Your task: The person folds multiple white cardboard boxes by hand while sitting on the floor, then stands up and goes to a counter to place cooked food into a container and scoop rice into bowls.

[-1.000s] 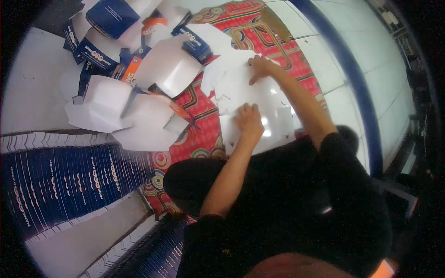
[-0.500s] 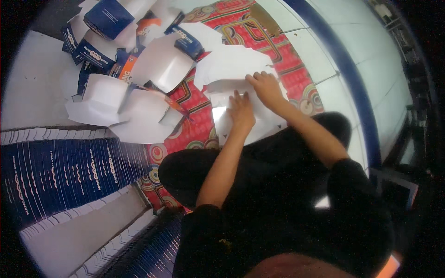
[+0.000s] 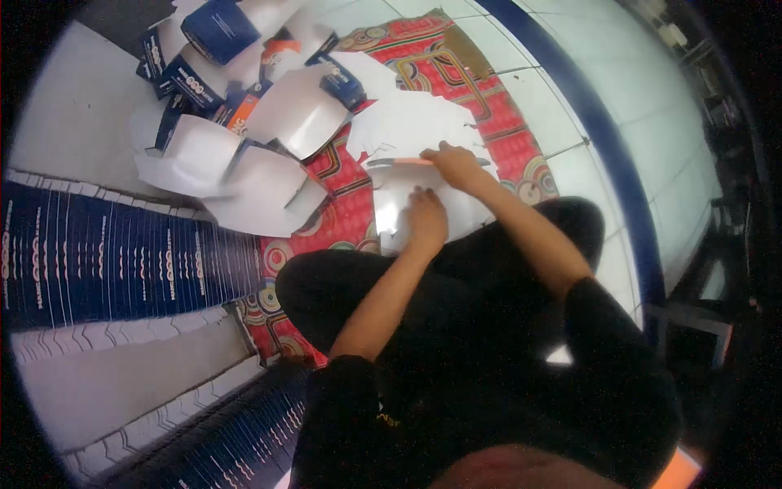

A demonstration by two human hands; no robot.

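In front of my crossed legs lies a flat cardboard box blank point(image 3: 391, 204), its glossy white inside facing up. One panel of it stands raised along a crease, showing a thin orange and dark edge. My right hand point(image 3: 458, 168) has its fingers curled over the top of that raised panel. Lower on the blank, my left hand point(image 3: 427, 218) presses down with its fingers a little bent and apart, nothing held in them. Beyond the raised panel spreads more white card point(image 3: 415, 122) with cut edges; whether it belongs to the same blank I cannot tell.
A loose heap of part-folded white and navy boxes point(image 3: 297, 110) fills the far left. Long rows of stacked navy box blanks point(image 3: 138, 253) stand at the left and lower left. Under the work lies a red patterned mat point(image 3: 521, 134), with pale floor tiles point(image 3: 562, 106) to its right.
The raised panel has tipped up further, so its coloured edge shows. My right hand has shifted slightly left and nearer with it. My left hand has slid back toward me on the blank.
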